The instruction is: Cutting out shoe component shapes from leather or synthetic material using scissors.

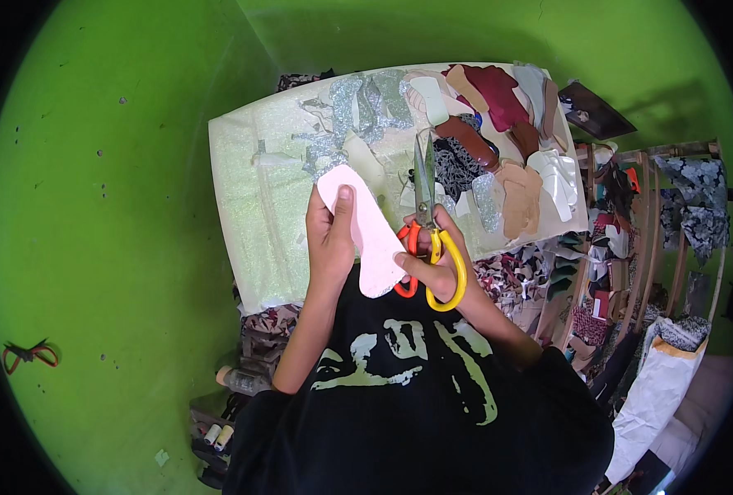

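A pale pink, insole-shaped piece [363, 221] is held up over the near side of the table, its wider end pointing away from me. My left hand [330, 239] grips its left edge, with the thumb flat on top. Large scissors [425, 186] with one orange and one yellow handle loop rest in my right hand [439, 272], blades upward and slightly apart. The right thumb also presses on the lower right edge of the pink piece. Some of the right fingers are hidden behind the handles and the piece.
On the light-covered table [255, 206] lie glittery silver scraps [371, 107], a dark red piece [498, 95], tan pieces [520, 198] and a dark shredded heap [459, 167]. A wooden rack [647, 239] with material scraps stands right, near a white sack [655, 388]. A green wall [119, 206] rises left.
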Available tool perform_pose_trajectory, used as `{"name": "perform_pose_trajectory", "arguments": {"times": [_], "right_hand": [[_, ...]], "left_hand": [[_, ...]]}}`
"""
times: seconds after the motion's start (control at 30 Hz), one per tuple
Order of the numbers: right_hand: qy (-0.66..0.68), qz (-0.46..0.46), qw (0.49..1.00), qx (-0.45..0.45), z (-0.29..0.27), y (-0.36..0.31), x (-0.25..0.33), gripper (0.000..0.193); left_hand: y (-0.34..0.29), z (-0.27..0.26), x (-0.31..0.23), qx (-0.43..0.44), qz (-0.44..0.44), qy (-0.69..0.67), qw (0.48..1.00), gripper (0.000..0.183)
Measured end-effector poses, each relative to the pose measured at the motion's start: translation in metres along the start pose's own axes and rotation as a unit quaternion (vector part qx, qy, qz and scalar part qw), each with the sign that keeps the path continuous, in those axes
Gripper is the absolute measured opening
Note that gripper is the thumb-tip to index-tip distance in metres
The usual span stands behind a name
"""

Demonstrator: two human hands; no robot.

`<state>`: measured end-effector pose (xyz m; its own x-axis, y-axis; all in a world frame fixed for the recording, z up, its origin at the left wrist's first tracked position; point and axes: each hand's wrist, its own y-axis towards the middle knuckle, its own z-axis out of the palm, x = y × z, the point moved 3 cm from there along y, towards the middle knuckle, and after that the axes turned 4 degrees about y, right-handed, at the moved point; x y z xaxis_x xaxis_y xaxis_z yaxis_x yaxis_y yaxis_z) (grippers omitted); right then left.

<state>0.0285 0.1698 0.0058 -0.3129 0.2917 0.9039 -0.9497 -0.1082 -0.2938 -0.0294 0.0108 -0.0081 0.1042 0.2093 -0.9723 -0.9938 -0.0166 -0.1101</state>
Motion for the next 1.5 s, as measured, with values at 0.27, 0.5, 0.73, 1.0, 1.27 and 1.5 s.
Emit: {"name": "perform_pose_trajectory", "arguments": {"times": [0.27,0.5,0.73,1.0,1.27,1.5], "right_hand": [[0.09,-0.038,0.99,0.103,-0.004,0.001,-0.008,0.084],[-0.33,-0.081,0.925,0.17,0.003,-0.008,0.016,0.106],[-0.376,-0.083,0.905,0.181,0.004,-0.009,0.013,0.097],[-0.397,-0.092,0.9,0.159,0.013,-0.011,0.022,0.089],[-0.415,-0.113,0.887,0.17,0.018,-0.01,0.032,0.09],[-0.409,-0.1,0.886,0.193,0.021,-0.018,0.029,0.097]], "left_hand": [[0.001,0.0,-0.003,-0.045,0.083,-0.035,0.995,0.027],[-0.003,0.008,-0.01,-0.081,0.132,0.01,0.988,0.027],[-0.008,0.008,-0.01,-0.066,0.145,0.061,0.985,0.031],[-0.01,0.009,-0.007,-0.093,0.123,-0.008,0.988,0.028],[-0.014,-0.001,-0.003,-0.135,0.145,0.013,0.98,0.031],[-0.01,-0.007,-0.007,-0.145,0.167,0.044,0.974,0.03]]}}
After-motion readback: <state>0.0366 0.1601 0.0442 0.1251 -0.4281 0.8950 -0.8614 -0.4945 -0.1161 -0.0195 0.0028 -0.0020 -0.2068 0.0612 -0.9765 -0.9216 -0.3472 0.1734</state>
